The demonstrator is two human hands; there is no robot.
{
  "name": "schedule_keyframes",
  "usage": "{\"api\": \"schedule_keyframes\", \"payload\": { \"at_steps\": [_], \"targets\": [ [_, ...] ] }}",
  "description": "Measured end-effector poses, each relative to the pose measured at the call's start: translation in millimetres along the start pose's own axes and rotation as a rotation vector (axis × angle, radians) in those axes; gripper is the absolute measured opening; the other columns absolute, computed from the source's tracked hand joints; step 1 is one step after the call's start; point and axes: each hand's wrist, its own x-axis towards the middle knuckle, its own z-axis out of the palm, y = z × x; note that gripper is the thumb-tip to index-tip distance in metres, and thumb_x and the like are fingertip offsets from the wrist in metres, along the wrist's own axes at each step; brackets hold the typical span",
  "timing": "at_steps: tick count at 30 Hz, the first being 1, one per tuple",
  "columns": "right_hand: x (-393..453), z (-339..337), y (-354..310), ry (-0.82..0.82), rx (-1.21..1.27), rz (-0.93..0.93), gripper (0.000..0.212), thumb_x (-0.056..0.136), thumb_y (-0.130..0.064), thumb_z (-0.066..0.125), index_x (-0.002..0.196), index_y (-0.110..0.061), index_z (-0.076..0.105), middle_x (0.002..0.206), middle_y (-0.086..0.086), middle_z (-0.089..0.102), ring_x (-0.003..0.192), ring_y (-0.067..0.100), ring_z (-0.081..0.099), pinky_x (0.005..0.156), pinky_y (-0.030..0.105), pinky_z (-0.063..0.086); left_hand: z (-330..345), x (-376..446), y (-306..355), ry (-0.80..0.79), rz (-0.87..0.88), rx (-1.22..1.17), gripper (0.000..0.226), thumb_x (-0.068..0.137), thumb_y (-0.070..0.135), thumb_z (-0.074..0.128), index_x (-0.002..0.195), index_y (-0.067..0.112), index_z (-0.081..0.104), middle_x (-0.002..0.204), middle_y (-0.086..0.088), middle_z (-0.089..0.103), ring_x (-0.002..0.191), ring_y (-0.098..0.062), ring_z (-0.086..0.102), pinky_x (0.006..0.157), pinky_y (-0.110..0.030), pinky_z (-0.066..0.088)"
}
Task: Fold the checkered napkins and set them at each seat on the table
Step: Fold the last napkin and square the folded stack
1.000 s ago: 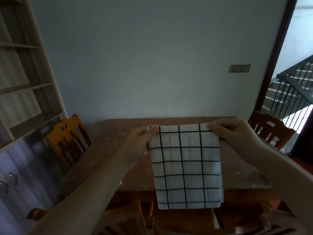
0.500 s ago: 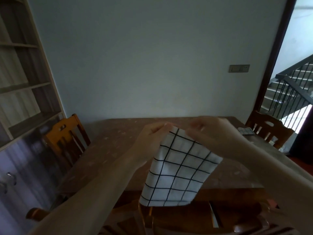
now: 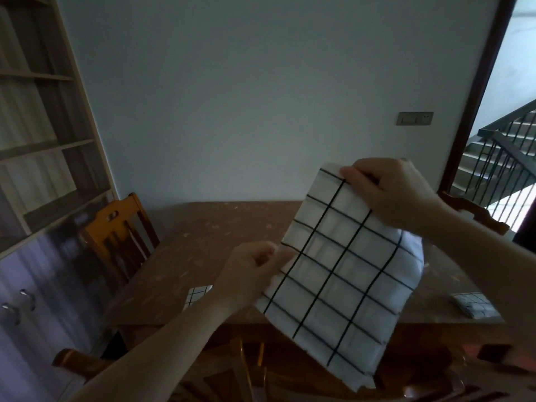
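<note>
Head view: two hands [image 3: 252, 274] [image 3: 388, 195] pinch one napkin [image 3: 342, 274]; seemingly two more [image 3: 197, 295] [image 3: 475, 307] lie tabled.

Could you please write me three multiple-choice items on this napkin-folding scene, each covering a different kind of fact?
1. Where is the napkin that the hands hold?
A. flat on the table
B. in the air above the table
C. on a chair seat

2. What colour are the lines on that napkin?
A. red
B. green
C. black

3. How does the left hand stand?
A. it pinches the napkin's edge
B. it rests flat on the table
C. it grips a chair back

Answers: B, it hangs tilted between the left hand and the right hand; C, a black grid on white cloth; A, the fingers close on the cloth's left edge.
</note>
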Motion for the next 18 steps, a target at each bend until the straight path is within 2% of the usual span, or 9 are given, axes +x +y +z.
{"api": "schedule_keyframes", "payload": {
  "at_steps": [4, 5, 7, 9, 10, 12, 14, 16, 18],
  "targets": [
    [4.6, -5.1, 5.7, -0.036, 0.042, 0.041, 0.049, 0.098, -0.034, 0.050, 0.054, -0.014, 0.039, 0.045, -0.003, 0.031, 0.045, 0.011, 0.033, 0.044, 0.019, 0.027, -18.8, -1.1, 0.9, -0.223, -0.031, 0.001, 0.043, 0.082, 0.059, 0.059, 0.062, 0.021, 0.066, 0.060, 0.004, 0.059, 0.056, -0.010, 0.056, 0.059, -0.021, 0.045],
    [4.5, -2.8, 4.0, -0.054, 0.062, 0.037, 0.049, 0.098, -0.034, 0.050, 0.054, -0.016, 0.038, 0.045, -0.003, 0.032, 0.044, 0.011, 0.032, 0.044, 0.019, 0.027, -18.9, 2.0, 9.4, -0.259, -0.004, 0.023, 0.036, 0.083, 0.057, 0.059, 0.061, 0.028, 0.064, 0.059, 0.008, 0.056, 0.056, -0.006, 0.053, 0.059, -0.016, 0.042],
    [5.7, 0.4, 1.1, -0.089, 0.081, 0.023, 0.049, 0.097, -0.035, 0.050, 0.053, -0.016, 0.037, 0.045, -0.004, 0.032, 0.044, 0.010, 0.031, 0.043, 0.018, 0.027, -16.2, 11.8, 25.6, -0.294, 0.020, 0.004, 0.011, 0.086, 0.043, 0.061, 0.078, 0.041, 0.069, 0.073, 0.015, 0.069, 0.070, -0.001, 0.064, 0.068, -0.013, 0.048],
    [7.3, -1.0, 4.2, -0.073, 0.109, 0.074, 0.050, 0.095, -0.040, 0.053, 0.055, -0.011, 0.045, 0.046, -0.005, 0.033, 0.044, 0.008, 0.032, 0.044, 0.017, 0.026, -12.4, 16.3, 35.5, -0.278, 0.020, -0.059, 0.013, 0.089, 0.035, 0.062, 0.084, 0.033, 0.074, 0.074, 0.006, 0.072, 0.067, -0.013, 0.067, 0.067, -0.017, 0.048],
    [5.1, -2.6, 13.8, -0.043, 0.218, 0.147, 0.050, 0.091, -0.047, 0.055, 0.059, -0.009, 0.054, 0.048, -0.006, 0.040, 0.046, 0.005, 0.035, 0.045, 0.014, 0.027, -10.8, 16.8, 34.7, -0.254, 0.014, -0.085, 0.018, 0.091, 0.031, 0.063, 0.077, 0.031, 0.074, 0.062, -0.002, 0.066, 0.054, -0.019, 0.059, 0.059, -0.019, 0.045],
    [-9.3, -8.3, 27.2, -0.064, 0.721, 0.421, 0.056, 0.079, -0.069, 0.050, 0.078, -0.020, 0.076, 0.071, -0.007, 0.066, 0.068, 0.007, 0.057, 0.059, 0.014, 0.043, -11.4, 14.5, 31.9, -0.156, -0.042, -0.166, 0.028, 0.094, 0.021, 0.061, 0.070, 0.028, 0.072, 0.046, 0.008, 0.053, 0.040, -0.007, 0.045, 0.047, -0.015, 0.038],
    [-38.4, -3.7, 36.6, -0.240, 1.182, 0.646, 0.068, 0.068, -0.081, 0.044, 0.094, -0.029, 0.079, 0.108, 0.003, 0.072, 0.101, 0.023, 0.068, 0.077, 0.036, 0.056, -12.8, 8.6, 25.4, -0.102, -0.105, -0.250, 0.020, 0.095, 0.013, 0.059, 0.081, 0.014, 0.073, 0.054, 0.011, 0.065, 0.049, 0.001, 0.059, 0.053, -0.011, 0.045],
    [-65.4, 12.8, 29.5, -0.416, 1.349, 0.709, 0.069, 0.052, -0.076, 0.069, 0.093, -0.022, 0.079, 0.105, 0.009, 0.075, 0.099, 0.028, 0.071, 0.070, 0.042, 0.060, -12.8, 5.9, 17.0, -0.074, -0.149, -0.300, 0.016, 0.094, 0.015, 0.060, 0.093, 0.009, 0.074, 0.080, 0.000, 0.076, 0.076, -0.012, 0.072, 0.070, -0.022, 0.056],
    [-87.8, 34.9, 19.1, -0.517, 1.335, 0.786, 0.067, 0.044, -0.055, 0.086, 0.094, -0.013, 0.074, 0.089, 0.010, 0.076, 0.097, 0.033, 0.069, 0.068, 0.044, 0.059, -9.8, 4.8, 8.9, -0.032, -0.193, -0.321, 0.015, 0.093, 0.018, 0.062, 0.086, 0.010, 0.074, 0.080, -0.008, 0.073, 0.075, -0.022, 0.070, 0.072, -0.032, 0.057]
  ]
}}
